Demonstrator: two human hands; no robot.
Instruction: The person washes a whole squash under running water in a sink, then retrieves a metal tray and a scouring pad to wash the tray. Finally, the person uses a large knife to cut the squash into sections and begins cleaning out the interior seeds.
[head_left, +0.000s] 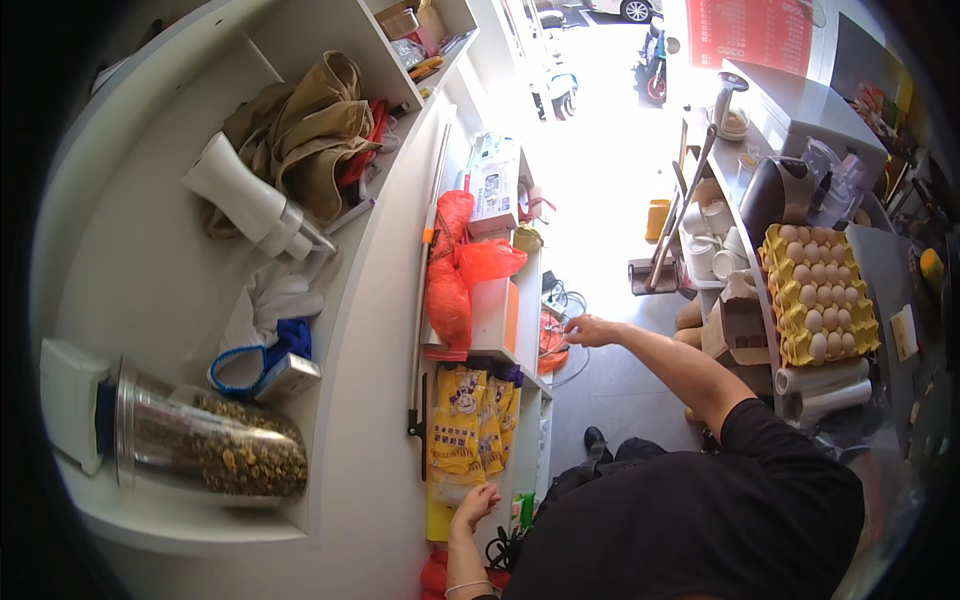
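Note:
My left hand (475, 505) is at the lower middle with its fingers curled in, and I see nothing in it. Just beyond it are yellow printed plastic packets (461, 420) on a low white shelf. My right hand (590, 331) reaches forward over the floor, fingers bent and fingertips close together. Beside those fingertips run thin grey cables (576, 300), near a white power strip (553, 301) and a red plastic bag (552, 343). Whether the fingers pinch a cable cannot be told.
At left, a wall shelf (180, 225) bears a jar of dried flowers (247, 450), a white pump bottle (240, 191) and brown cloth (315, 142). Red bags (450, 285) lie forward. On the right counter sits a yellow egg tray (795, 330); a dustpan (651, 277) stands near the bright doorway.

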